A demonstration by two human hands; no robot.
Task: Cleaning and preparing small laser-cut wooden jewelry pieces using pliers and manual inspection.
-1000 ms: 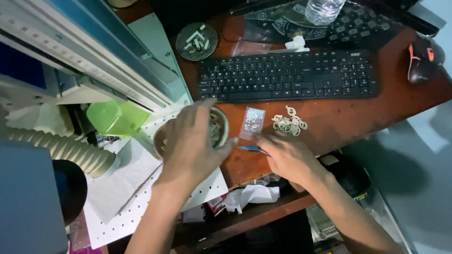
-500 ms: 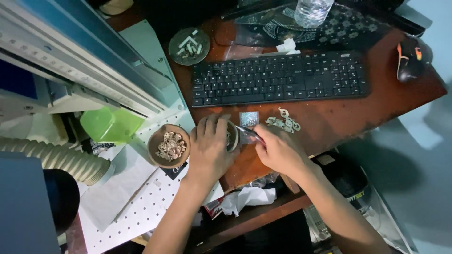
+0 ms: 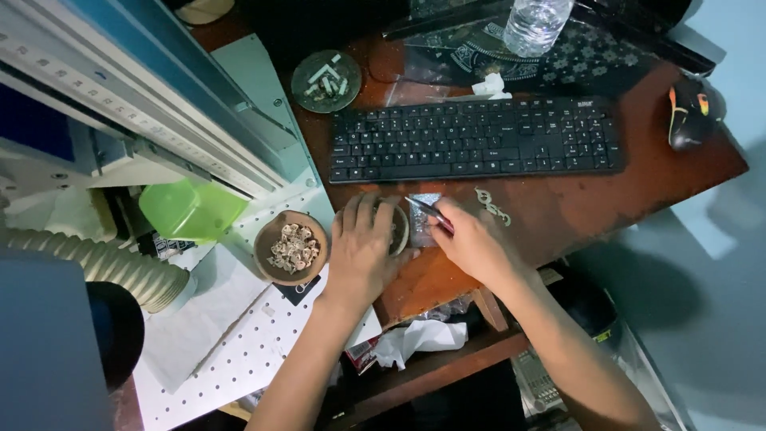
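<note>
Reddish-brown wood forms the table, seen from above in dim light. On it, the left hand lies palm down over a small round bowl, fingers spread across its rim and covering most of it; whether the fingers grip the bowl or only rest on it cannot be told. Just to the right, the right hand pinches a thin pen-like tool, its tip pointing toward the bowl's edge. Beneath the tool, between the two hands, lies a small clear plastic bag. A few pale cut-out pieces lie on the wood just beyond the right hand. Left of the left hand stands a second brown bowl filled with similar pale pieces, resting on a white perforated board. Farther back sit a black keyboard, an ashtray, a water bottle and a mouse.
</note>
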